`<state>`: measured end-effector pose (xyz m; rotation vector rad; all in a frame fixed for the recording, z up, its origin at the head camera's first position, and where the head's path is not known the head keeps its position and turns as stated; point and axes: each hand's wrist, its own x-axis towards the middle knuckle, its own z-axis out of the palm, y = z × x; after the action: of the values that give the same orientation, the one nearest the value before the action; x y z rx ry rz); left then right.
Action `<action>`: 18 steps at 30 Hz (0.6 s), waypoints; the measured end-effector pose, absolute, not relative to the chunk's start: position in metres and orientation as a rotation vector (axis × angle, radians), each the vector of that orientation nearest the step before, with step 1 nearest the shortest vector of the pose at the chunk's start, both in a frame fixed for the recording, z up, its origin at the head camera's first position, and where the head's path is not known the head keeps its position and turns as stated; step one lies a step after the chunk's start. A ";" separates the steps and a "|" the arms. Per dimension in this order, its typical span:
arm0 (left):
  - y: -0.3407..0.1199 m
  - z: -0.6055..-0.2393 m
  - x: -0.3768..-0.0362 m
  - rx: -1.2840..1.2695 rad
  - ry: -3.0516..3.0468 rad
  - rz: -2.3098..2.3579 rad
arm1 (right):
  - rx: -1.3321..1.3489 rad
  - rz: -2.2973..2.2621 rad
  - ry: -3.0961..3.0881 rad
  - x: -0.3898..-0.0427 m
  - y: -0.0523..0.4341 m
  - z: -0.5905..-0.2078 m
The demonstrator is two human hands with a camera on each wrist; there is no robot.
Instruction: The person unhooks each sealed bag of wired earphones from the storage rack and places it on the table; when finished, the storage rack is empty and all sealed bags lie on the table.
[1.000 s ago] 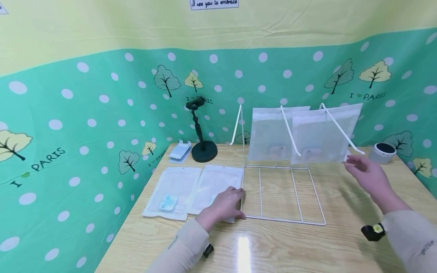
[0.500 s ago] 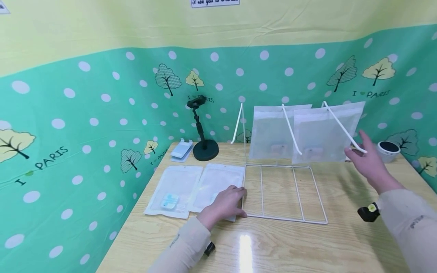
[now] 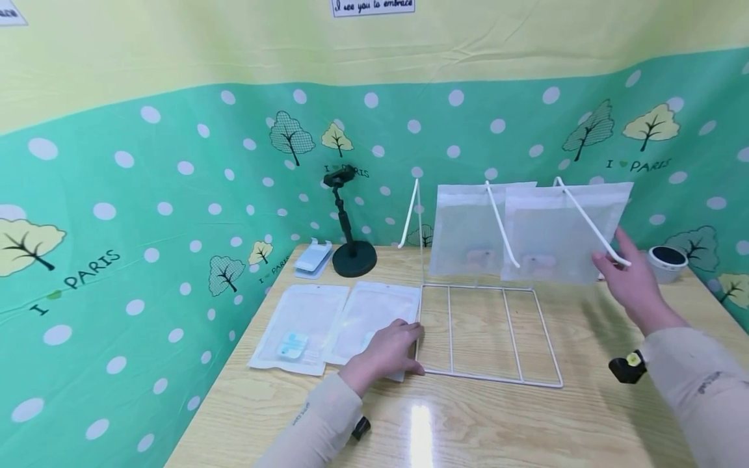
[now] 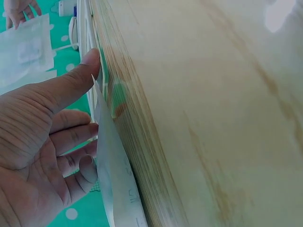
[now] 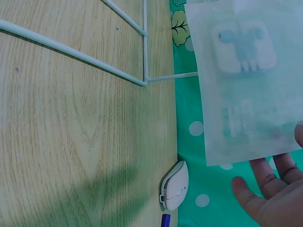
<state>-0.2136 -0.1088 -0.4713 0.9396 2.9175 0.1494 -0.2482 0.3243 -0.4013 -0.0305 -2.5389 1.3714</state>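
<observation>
A white wire rack [image 3: 509,325] stands on the table, with three hooks reaching forward. Translucent zip pouches hang from two of them: the middle-hook pouch [image 3: 462,227] and, partly overlapping it, the right-hook pouch [image 3: 550,240]. Earphones in a square case [image 5: 246,47] show through the right-hook pouch. My right hand [image 3: 634,286] is at this pouch's right edge near the hook's tip, fingers spread, thumb on the near side. My left hand [image 3: 383,351] touches the rack's front left corner, overlapping a flat pouch [image 3: 380,312]; its thumb [image 4: 71,80] reaches the frame.
Another flat pouch [image 3: 301,325] lies farther left. Behind stand a black phone stand [image 3: 354,260] and a small pale blue holder [image 3: 313,257]. A white round container [image 3: 667,263] with a dark top sits at the back right. The left hook [image 3: 408,214] holds nothing.
My right hand has moved up from the pouch's lower corner to its right edge, by the hook's tip. The right-hook pouch has swung slightly. The left hand stays in place.
</observation>
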 end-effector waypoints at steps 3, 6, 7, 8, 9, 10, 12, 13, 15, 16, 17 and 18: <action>-0.108 -0.471 -0.214 0.940 2.919 0.150 | -0.043 1.373 -2.526 -0.246 0.326 -0.404; -0.108 -0.471 -0.215 0.938 2.918 0.147 | -0.046 1.401 -2.509 -0.243 0.329 -0.406; -0.108 -0.471 -0.215 0.938 2.919 0.145 | -0.044 1.410 -2.500 -0.242 0.330 -0.407; -0.108 -0.471 -0.215 0.936 2.919 0.144 | -0.034 1.418 -2.487 -0.240 0.330 -0.407; -0.108 -0.472 -0.216 0.937 2.920 0.145 | -0.029 1.430 -2.476 -0.239 0.331 -0.408; -0.108 -0.472 -0.216 0.938 2.920 0.146 | -0.027 1.448 -2.467 -0.238 0.331 -0.408; -0.108 -0.473 -0.216 0.936 2.920 0.148 | -0.018 1.475 -2.450 -0.235 0.332 -0.408; -0.108 -0.473 -0.216 0.934 2.921 0.150 | -0.018 1.490 -2.442 -0.234 0.332 -0.408; -0.108 -0.472 -0.216 0.933 2.921 0.153 | -0.019 1.513 -2.436 -0.232 0.332 -0.407; -0.108 -0.472 -0.215 0.932 2.921 0.155 | -0.017 1.521 -2.437 -0.231 0.332 -0.407; -0.108 -0.472 -0.215 0.931 2.921 0.158 | -0.017 1.528 -2.437 -0.230 0.332 -0.407; -0.108 -0.472 -0.214 0.930 2.922 0.160 | -0.017 1.538 -2.432 -0.229 0.332 -0.407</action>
<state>-0.2145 -0.1076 -0.4717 0.9304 2.9215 0.1597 -0.2289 0.3317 -0.4071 -0.0169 -2.4324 1.5382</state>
